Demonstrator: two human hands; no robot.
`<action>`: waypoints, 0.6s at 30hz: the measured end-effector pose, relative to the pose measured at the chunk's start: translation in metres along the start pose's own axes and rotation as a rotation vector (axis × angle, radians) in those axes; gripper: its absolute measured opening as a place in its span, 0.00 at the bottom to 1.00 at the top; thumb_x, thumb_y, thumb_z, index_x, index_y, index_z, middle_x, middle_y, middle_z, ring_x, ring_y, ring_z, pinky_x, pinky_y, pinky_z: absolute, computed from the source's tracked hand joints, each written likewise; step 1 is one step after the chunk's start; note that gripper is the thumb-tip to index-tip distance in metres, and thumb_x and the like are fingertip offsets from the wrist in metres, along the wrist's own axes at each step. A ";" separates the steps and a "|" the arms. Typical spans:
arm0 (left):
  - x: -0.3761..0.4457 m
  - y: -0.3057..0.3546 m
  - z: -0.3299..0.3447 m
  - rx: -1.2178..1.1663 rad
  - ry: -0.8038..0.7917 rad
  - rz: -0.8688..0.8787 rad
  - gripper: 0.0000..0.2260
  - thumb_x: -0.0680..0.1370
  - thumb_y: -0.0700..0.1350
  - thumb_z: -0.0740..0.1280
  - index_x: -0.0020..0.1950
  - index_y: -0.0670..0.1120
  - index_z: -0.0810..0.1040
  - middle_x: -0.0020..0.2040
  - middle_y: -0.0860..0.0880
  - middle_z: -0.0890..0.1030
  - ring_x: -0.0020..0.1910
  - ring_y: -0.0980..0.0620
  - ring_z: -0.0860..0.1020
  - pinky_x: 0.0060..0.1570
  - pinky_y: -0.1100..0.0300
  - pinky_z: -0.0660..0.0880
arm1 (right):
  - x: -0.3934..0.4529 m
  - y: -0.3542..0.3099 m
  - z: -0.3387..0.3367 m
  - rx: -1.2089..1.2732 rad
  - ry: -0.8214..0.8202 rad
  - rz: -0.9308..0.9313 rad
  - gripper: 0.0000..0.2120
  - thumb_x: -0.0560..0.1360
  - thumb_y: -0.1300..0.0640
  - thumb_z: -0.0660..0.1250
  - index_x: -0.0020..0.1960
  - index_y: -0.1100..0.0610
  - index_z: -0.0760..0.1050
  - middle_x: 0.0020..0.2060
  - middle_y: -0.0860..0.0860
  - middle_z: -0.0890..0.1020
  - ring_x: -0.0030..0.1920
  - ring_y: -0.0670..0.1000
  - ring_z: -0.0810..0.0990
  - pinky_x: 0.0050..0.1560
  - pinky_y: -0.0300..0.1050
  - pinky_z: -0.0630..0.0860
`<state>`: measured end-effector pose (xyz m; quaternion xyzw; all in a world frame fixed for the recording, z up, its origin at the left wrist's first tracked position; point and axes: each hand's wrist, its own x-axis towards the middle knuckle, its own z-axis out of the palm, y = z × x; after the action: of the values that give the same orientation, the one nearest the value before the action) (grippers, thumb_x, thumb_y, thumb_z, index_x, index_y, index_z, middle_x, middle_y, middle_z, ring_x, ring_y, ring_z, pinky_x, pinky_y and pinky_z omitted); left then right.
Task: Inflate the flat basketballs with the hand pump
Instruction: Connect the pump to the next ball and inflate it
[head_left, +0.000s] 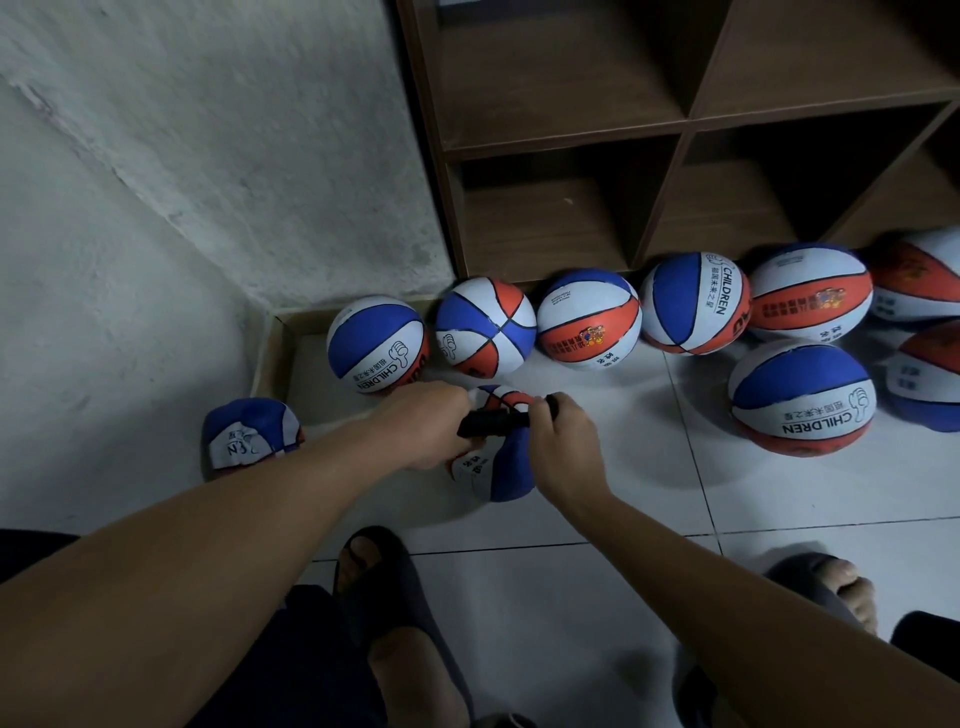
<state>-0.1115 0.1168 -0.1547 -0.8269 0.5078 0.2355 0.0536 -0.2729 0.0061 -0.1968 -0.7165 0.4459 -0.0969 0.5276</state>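
Both hands, left hand (423, 423) and right hand (563, 441), are gripping the black hand pump (493, 420), fingers curled, working it over the flat basketball (498, 462) on the floor.

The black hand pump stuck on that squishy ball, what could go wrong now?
The black hand pump lies sideways, gripped by the left hand and right hand, so a crooked push might bend its needle. The crumpled red, white and blue flat basketball rests loose on the glossy white tiled floor and might slide. The round inflated basketball just behind could get bumped and roll.
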 end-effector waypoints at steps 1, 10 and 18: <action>0.001 0.002 0.001 0.000 0.002 0.007 0.13 0.81 0.57 0.73 0.44 0.53 0.74 0.36 0.53 0.77 0.34 0.53 0.77 0.35 0.53 0.76 | -0.001 0.000 0.003 -0.004 -0.011 -0.012 0.15 0.87 0.49 0.58 0.48 0.56 0.76 0.39 0.51 0.80 0.41 0.53 0.79 0.40 0.48 0.73; 0.004 0.007 0.006 -0.059 -0.002 0.025 0.12 0.81 0.57 0.74 0.48 0.53 0.76 0.37 0.53 0.79 0.35 0.53 0.79 0.34 0.54 0.74 | 0.004 0.007 0.005 -0.055 -0.053 -0.104 0.16 0.88 0.45 0.56 0.50 0.52 0.76 0.42 0.49 0.81 0.44 0.50 0.80 0.47 0.55 0.80; 0.001 -0.016 0.003 -0.002 0.011 -0.041 0.11 0.81 0.58 0.73 0.47 0.53 0.78 0.40 0.53 0.81 0.39 0.49 0.81 0.40 0.52 0.79 | 0.021 0.016 -0.027 -0.038 -0.096 -0.130 0.17 0.89 0.45 0.58 0.48 0.54 0.75 0.36 0.51 0.79 0.35 0.50 0.75 0.39 0.54 0.73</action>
<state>-0.0981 0.1245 -0.1599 -0.8385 0.4908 0.2303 0.0549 -0.2860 -0.0282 -0.2054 -0.7578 0.3744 -0.0877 0.5272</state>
